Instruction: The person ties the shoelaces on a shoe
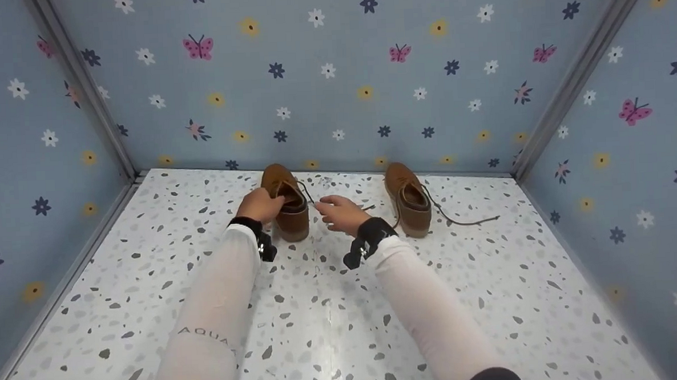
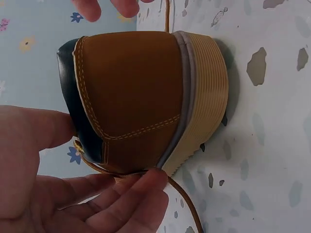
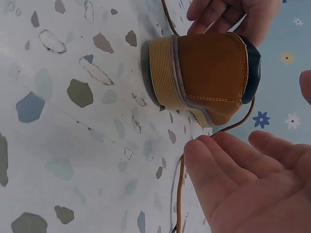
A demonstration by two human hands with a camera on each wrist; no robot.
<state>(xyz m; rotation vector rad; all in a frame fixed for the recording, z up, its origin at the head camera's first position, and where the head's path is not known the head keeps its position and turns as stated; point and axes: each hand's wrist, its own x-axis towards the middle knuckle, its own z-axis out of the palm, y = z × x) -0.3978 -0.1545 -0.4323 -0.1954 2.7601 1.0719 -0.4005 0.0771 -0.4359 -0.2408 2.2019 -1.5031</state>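
A brown lace-up shoe (image 1: 292, 226) stands on the speckled surface, toe away from me and heel toward me. My left hand (image 1: 261, 206) holds its left side, the thumb at the dark collar (image 2: 68, 92) and the fingers along the outer side. One lace (image 2: 188, 201) runs down past those fingertips. To the shoe's right, my right hand (image 1: 342, 214) is held apart from it, palm facing it and fingers loosely extended. The other lace (image 3: 181, 194) passes close by the right fingertips. A matching shoe (image 1: 417, 221) stands to the right of my right hand.
The second shoe's loose lace (image 1: 465, 224) trails out to the right. Flowered blue panels (image 1: 334, 87) enclose the back and both sides, with grey metal strips (image 1: 584, 71) at the corners. The white speckled surface (image 1: 321, 328) extends toward me. Both wrists carry black camera straps (image 1: 377, 234).
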